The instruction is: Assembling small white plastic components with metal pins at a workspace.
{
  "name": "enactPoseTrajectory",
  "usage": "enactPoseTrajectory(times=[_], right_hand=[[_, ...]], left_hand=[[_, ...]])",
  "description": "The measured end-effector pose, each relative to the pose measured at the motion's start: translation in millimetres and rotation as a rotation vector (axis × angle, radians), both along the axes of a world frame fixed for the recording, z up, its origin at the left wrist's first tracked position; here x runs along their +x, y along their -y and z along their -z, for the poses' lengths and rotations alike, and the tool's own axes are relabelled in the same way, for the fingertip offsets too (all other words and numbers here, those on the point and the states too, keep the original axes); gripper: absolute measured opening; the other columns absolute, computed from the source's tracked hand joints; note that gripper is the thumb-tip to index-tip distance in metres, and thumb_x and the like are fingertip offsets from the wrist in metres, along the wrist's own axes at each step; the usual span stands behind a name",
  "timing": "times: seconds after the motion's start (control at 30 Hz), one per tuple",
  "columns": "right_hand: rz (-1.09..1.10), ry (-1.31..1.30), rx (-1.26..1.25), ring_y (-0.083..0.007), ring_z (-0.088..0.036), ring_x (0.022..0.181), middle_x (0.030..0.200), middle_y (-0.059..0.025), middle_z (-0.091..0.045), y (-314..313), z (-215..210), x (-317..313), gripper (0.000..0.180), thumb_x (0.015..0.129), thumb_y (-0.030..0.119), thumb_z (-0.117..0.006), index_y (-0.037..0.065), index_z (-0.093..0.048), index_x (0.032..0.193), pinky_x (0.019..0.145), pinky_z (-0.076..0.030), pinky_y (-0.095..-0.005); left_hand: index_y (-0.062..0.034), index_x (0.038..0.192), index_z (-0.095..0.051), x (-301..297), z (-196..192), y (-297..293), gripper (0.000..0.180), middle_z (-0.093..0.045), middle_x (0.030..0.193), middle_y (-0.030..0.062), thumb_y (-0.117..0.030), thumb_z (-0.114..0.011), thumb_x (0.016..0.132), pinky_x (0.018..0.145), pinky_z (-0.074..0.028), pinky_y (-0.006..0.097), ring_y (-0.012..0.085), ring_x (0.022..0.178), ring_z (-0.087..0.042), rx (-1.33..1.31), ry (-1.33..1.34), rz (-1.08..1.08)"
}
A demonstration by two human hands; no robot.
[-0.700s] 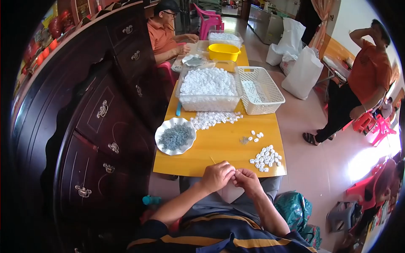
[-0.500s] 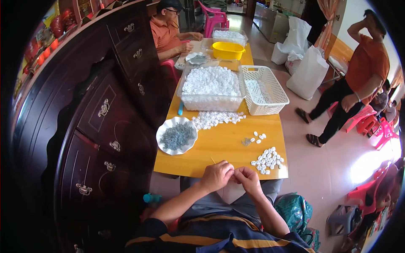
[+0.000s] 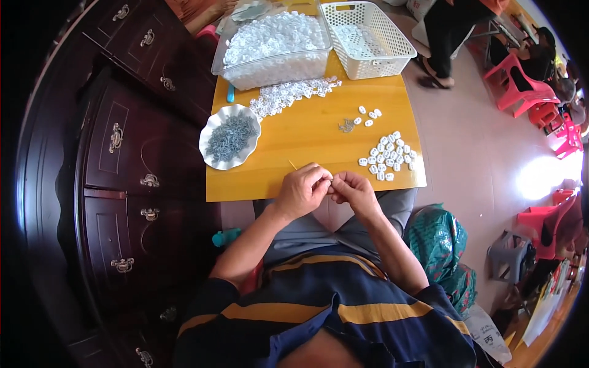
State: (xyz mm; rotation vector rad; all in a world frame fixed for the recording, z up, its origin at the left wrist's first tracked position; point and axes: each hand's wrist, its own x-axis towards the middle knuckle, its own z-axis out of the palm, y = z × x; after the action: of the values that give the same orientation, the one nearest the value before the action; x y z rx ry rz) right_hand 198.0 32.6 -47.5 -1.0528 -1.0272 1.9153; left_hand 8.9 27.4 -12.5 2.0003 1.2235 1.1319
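Note:
Just over the table's front edge, my left hand (image 3: 300, 191) and my right hand (image 3: 357, 194) meet with fingertips pinched together. A tiny whitish piece (image 3: 331, 178) shows between them, mostly covered by the fingers. A thin yellow stick (image 3: 292, 164) pokes out beyond my left knuckles; whether that hand holds it is hidden. Right of my hands lies a cluster of small white oval pieces with dark marks (image 3: 386, 156). Several similar loose ovals (image 3: 369, 123) lie farther up, beside a little pile of grey metal-looking bits (image 3: 347, 126).
A scalloped white dish (image 3: 207, 151) of thin grey parts stands left. Behind are loose white pieces (image 3: 288, 95), a clear bin (image 3: 276, 67) heaped with white pieces, and a white basket (image 3: 405, 50). Dark drawers (image 3: 116, 159) flank the left; a green bag (image 3: 435, 236) sits right.
The view has tipped downward, so the table sits higher in the picture and more of my shirt shows. My hands stay pinched together. The standing person's upper body has left the view.

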Motion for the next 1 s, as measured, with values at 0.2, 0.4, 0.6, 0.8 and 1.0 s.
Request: enactPoseTrajectory(times=[0.2,0.4,0.6,0.8,1.0], right_hand=[[-0.03,-0.044,-0.089,-0.0069,-0.061,0.073,0.087,0.0004,-0.069,-1,-8,5,0.021,0.104,0.025,-0.062,0.004,-0.067,0.104,0.069,-0.049,-0.021],[-0.028,-0.06,-0.011,-0.0069,-0.06,0.072,0.083,-0.0003,-0.068,-8,-3,2,0.021,0.104,0.024,-0.064,0.003,-0.066,0.103,0.067,-0.048,-0.021],[0.07,0.063,0.166,-0.0053,-0.056,0.071,0.081,0.0022,-0.063,-5,0,-6,0.017,0.104,0.018,-0.062,0.002,-0.064,0.1,0.065,-0.045,-0.0206],[0.15,0.172,0.304,-0.0045,-0.056,0.069,0.077,0.0012,-0.064,-13,-9,-16,0.013,0.102,0.012,-0.062,0.0,-0.064,0.1,0.063,-0.047,-0.0209],[0.038,0.029,0.137,-0.0059,-0.057,0.074,0.084,0.0013,-0.063,-27,-18,-14,0.014,0.105,0.016,-0.058,0.003,-0.062,0.1,0.067,-0.048,-0.0204]], left_hand=[[-0.0026,0.088,-0.066,3,-9,0,0.005,-0.06,0.076,0.0056,0.002,-0.068,0.087,0.054,-0.045,0.029,0.013,0.059,-0.058,-0.045,0.002,0.025],[-0.0021,0.086,-0.062,6,-5,-4,0.005,-0.059,0.074,0.0063,0.002,-0.064,0.088,0.054,-0.045,0.029,0.0136,0.059,-0.057,-0.07,0.038,0.007],[-0.0011,0.085,-0.059,8,-2,-10,0.005,-0.059,0.073,0.0081,-0.001,-0.061,0.089,0.058,-0.046,0.03,0.0159,0.063,-0.057,-0.146,0.065,-0.039],[-0.0016,0.088,-0.055,6,-3,-15,0.006,-0.06,0.074,0.0134,-0.005,-0.059,0.091,0.062,-0.048,0.037,0.0264,0.067,-0.06,-0.212,0.119,-0.071],[-0.0021,0.09,-0.054,3,-7,-21,0.007,-0.061,0.076,0.017,-0.007,-0.058,0.093,0.062,-0.049,0.041,0.0353,0.068,-0.062,-0.219,0.136,-0.07]])
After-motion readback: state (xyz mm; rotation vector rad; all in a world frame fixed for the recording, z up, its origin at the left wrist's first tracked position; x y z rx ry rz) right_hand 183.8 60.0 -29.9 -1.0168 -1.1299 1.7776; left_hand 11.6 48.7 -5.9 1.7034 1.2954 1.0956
